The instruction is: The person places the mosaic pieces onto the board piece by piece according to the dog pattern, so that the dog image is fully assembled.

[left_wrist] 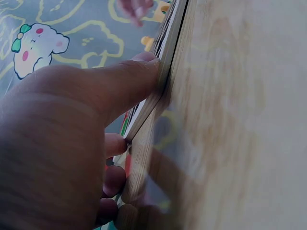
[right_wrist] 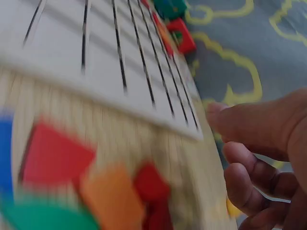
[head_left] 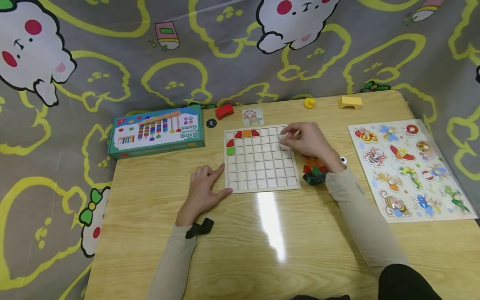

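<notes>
A white gridded board [head_left: 256, 171] lies on the table, with red, orange and green tiles in its upper left cells, including a green square [head_left: 230, 151]. My left hand [head_left: 204, 187] touches the board's lower left edge with thumb and forefinger spread. Over the board's upper right side hovers my right hand [head_left: 309, 139], fingers loosely bent. In the right wrist view nothing shows between the thumb and fingers of that hand [right_wrist: 261, 148]. Loose tiles lie beside the board below it, among them a red one [right_wrist: 57, 155], an orange one [right_wrist: 112, 196] and a green one [right_wrist: 48, 213].
A boxed ring game [head_left: 157, 131] lies at the back left. Along the back are a black disc [head_left: 211, 123], red block [head_left: 224, 111], picture card [head_left: 252, 117], yellow duck [head_left: 309, 103] and yellow arch block [head_left: 350, 102]. An insect puzzle board [head_left: 406, 164] lies right.
</notes>
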A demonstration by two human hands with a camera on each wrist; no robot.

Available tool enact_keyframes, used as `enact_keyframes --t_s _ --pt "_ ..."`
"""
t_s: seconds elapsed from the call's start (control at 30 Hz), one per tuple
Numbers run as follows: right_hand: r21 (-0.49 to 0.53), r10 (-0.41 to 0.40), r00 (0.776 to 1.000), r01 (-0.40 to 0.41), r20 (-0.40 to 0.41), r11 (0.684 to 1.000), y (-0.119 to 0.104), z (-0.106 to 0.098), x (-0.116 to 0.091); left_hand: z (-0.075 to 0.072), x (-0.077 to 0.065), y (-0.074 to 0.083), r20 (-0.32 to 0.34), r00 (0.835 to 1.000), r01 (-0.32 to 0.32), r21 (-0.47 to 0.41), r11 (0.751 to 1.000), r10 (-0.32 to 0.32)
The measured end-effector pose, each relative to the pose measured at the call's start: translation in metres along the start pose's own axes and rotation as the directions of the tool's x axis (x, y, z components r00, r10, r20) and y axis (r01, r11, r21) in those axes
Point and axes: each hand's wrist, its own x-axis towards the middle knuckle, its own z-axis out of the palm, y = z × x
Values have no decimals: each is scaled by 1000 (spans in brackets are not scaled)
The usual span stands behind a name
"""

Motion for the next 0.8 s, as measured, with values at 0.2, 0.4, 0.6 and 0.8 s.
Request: enact_keyframes --t_s 0.2,0.4,0.6,0.8 --pt "-125 90 990 -76 112 989 40 -33 -28 -2 -6 -6 -12 1000 27 -5 1000 -27" --pt "-139 83 977 -57 194 989 48 -34 -37 -1 -6 -7 -19 1000 15 -28 1000 -15" --pt "-177 128 971 -93 200 980 45 -32 -38 2 -2 -4 -7 1000 13 -31 999 -13" --pt "-39 93 986 -88 138 995 37 -28 -31 2 1 -3 -8 1000 5 -25 1000 -5"
